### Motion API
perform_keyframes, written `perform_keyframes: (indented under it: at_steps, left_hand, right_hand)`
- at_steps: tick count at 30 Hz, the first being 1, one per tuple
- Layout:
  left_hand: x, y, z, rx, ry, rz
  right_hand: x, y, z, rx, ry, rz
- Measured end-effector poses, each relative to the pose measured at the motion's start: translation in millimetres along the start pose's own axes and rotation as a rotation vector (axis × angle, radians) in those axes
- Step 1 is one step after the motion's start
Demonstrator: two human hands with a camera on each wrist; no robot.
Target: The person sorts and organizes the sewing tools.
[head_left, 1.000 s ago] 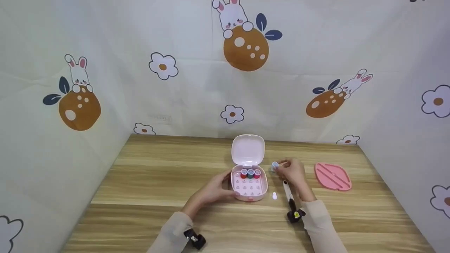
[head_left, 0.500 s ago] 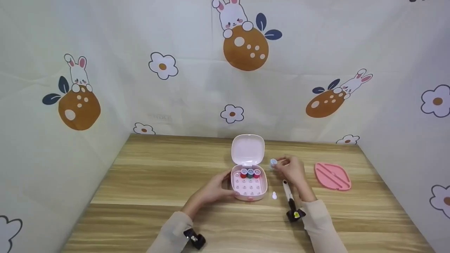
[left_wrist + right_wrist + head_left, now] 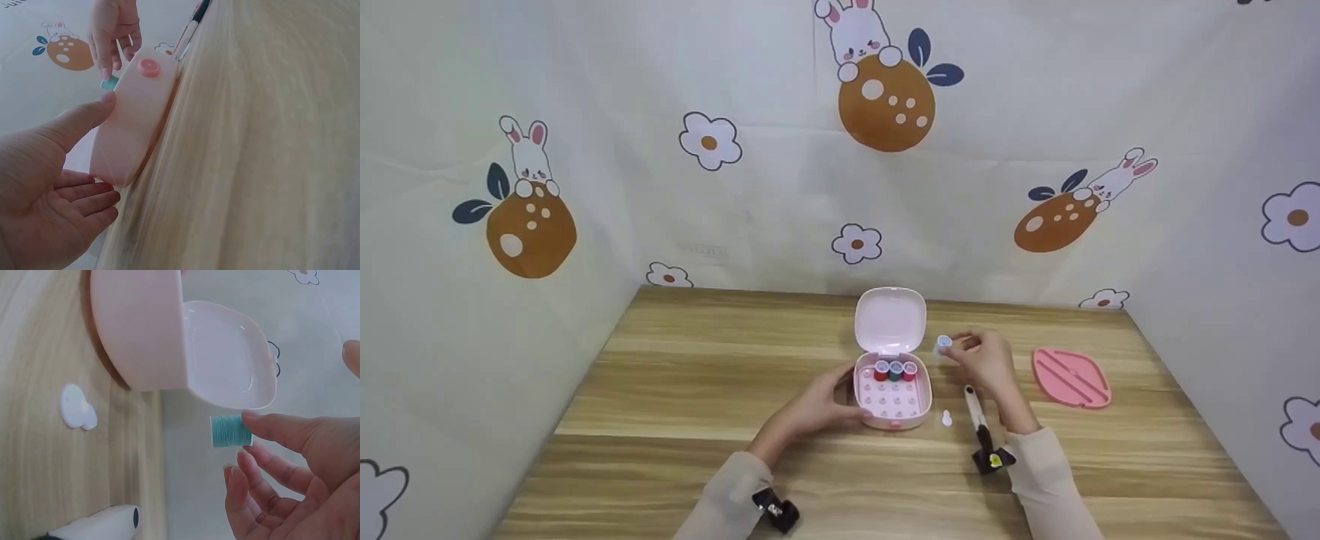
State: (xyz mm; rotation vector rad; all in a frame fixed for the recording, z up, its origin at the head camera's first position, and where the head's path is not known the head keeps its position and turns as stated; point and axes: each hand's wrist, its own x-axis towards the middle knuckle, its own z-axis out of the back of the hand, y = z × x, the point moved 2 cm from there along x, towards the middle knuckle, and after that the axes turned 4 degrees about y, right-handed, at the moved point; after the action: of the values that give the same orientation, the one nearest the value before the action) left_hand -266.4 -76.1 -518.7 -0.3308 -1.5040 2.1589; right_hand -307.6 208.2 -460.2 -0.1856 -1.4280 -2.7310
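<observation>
A pale pink sewing box [image 3: 895, 421] stands with its lid [image 3: 891, 321] raised. Inside, three thread spools, red, green [image 3: 895, 372] and pinkish red, fill part of the back row among rows of small pegs. My left hand [image 3: 817, 405] holds the box at its left side, thumb [image 3: 93, 115] at the front rim and fingers along the side. Beyond the box's right side, my right hand [image 3: 982, 360] pinches a light teal thread spool [image 3: 230, 432] between thumb and fingers, raised off the table beside the lid. In the left wrist view the box partly hides this spool.
A small white gourd-shaped piece [image 3: 946, 418] lies right of the box. Near the right wrist lies a slim white tool [image 3: 975, 409] with a dark hole at its tip. A pink slotted tray [image 3: 1071, 377] lies farther right on the wooden table [image 3: 697, 337].
My right hand has lifted the teal spool slightly, moving it a little away from me and leftward towards the lid. The left hand and the box have stayed in place.
</observation>
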Motion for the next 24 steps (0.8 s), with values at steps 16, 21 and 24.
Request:
perform_keyframes:
  at_steps: [16, 21, 24]
  left_hand:
    - [-0.3, -0.8, -0.4, 0.008, -0.003, 0.008]
    - [0.7, 1.7, 0.0, -0.003, 0.009, -0.013]
    - [0.9, 2.0, 0.0, -0.004, 0.009, -0.015]
  right_hand:
    - [-4.3, 16, -9, 0.015, 0.029, 0.003]
    - [-6.2, 22, -14, 0.006, 0.030, 0.044]
    - [-7.2, 25, -19, 0.005, 0.037, 0.056]
